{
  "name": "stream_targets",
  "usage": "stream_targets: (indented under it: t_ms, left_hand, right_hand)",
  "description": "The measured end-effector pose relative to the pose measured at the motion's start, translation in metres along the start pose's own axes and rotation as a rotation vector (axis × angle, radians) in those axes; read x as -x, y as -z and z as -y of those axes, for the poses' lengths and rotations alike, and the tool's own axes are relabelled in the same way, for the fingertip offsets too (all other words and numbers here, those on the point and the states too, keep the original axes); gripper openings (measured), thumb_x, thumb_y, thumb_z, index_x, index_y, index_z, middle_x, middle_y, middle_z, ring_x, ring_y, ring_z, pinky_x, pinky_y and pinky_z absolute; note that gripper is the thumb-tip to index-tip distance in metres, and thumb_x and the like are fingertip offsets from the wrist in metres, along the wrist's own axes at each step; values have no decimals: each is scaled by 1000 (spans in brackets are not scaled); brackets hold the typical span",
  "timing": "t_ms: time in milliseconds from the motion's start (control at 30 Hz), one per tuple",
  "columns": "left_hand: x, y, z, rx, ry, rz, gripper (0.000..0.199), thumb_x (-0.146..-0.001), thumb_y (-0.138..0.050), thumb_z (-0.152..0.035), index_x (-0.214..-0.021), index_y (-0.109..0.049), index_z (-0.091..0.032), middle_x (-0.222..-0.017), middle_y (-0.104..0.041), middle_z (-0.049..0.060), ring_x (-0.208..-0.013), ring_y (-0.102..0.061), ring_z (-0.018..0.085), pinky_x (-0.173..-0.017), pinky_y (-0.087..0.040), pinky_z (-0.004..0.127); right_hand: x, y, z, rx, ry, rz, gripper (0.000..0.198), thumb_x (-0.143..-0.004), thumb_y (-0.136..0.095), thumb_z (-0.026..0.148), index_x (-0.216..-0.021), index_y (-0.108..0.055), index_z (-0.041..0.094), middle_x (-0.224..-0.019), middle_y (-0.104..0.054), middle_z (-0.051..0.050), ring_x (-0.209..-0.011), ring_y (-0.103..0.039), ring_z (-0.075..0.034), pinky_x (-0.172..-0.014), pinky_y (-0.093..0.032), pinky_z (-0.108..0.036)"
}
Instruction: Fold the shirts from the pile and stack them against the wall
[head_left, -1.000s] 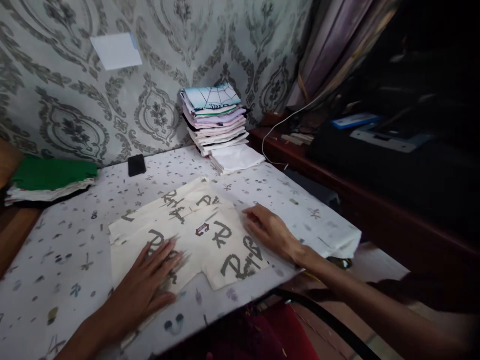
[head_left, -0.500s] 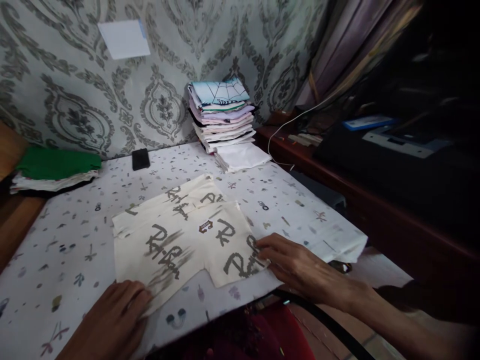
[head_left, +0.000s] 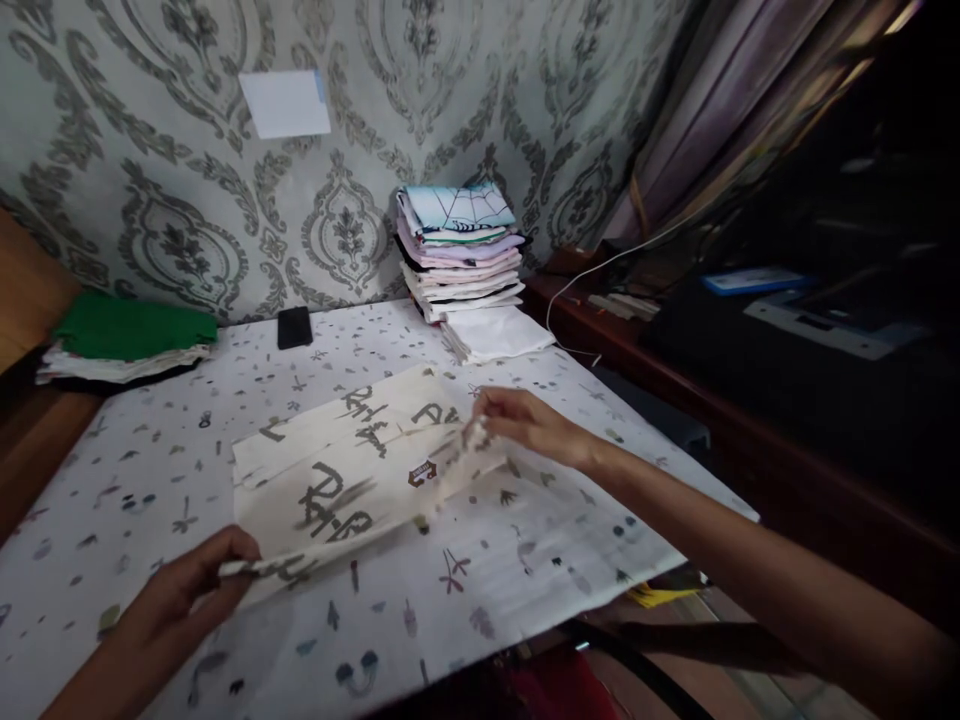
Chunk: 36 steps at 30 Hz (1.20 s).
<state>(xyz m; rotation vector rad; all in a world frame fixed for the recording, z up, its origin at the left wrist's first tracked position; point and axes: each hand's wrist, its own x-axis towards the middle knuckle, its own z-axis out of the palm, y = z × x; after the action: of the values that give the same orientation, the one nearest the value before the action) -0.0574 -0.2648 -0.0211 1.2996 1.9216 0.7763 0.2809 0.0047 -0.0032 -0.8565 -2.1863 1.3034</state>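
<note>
A pair of cream shorts [head_left: 352,480] with dark brush-like lettering and a small brown badge lies on the patterned tabletop, its near side lifted. My left hand [head_left: 199,580] pinches the near left edge of the cloth between thumb and fingers. Further away and to the right, my right hand [head_left: 525,425] grips the other leg, which is raised and folding back over the waist part. That leg is partly blurred by motion.
A stack of folded clothes [head_left: 461,250] stands against the wall, with white folded cloth [head_left: 499,335] before it. A green-topped clothes pile [head_left: 135,330] sits far left. A black phone [head_left: 295,328] lies at the back. A white cable [head_left: 600,268] runs along the right.
Both hands lay on the flat shorts before. Now they hold the near edges up; my right hand has moved away from me and left with its leg, and the view has shifted slightly.
</note>
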Motion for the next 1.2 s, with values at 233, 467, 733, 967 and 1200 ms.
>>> stream_targets:
  t_ms: [233, 467, 733, 967, 1200]
  left_hand:
    - [-28, -2, 1, 256, 229, -119, 51, -70, -69, -66, -104, -69, -28, -70, -66, 2, -67, -66, 25, -52, -54, 32]
    - [-28, -12, 7, 302, 283, -174, 58, -70, -68, -67, -115, -66, -31, -65, -64, -1, -60, -65, 25, -49, -52, 32]
    - [-33, -7, 6, 210, 260, -168, 70, -68, -68, -71, -118, -63, -23, -56, -55, -3, -50, -58, 20, -44, -41, 26]
    - [-35, 2, -10, 317, 302, -71, 67, -67, -74, -62, -117, -55, -22, -61, -54, -6, -52, -53, 15, -49, -41, 25]
    - [-31, 3, -4, 63, 204, -193, 51, -72, -65, -50, -113, -51, -23, -70, -54, -6, -52, -50, 13, -49, -38, 25]
  right_hand:
    - [-93, -18, -24, -273, -417, -124, 29, -77, -76, 42, -74, -58, 20, -62, -60, 1, -50, -50, -10, -49, -43, -22]
    - [-76, -18, -39, -255, -257, -72, 34, -67, -78, 31, -96, -62, 20, -57, -58, 7, -46, -44, -9, -44, -35, -21]
    - [-80, -26, -49, -67, 23, -211, 25, -70, -65, 25, -94, -65, 19, -70, -65, 3, -65, -59, -13, -63, -46, -25]
    - [-79, -33, -64, -25, -4, -244, 26, -69, -66, 31, -93, -67, 19, -71, -68, -1, -63, -59, -14, -59, -46, -25]
    - [-73, -35, -63, -10, 8, -268, 29, -72, -69, 35, -96, -69, 19, -75, -70, -3, -64, -61, -16, -59, -48, -27]
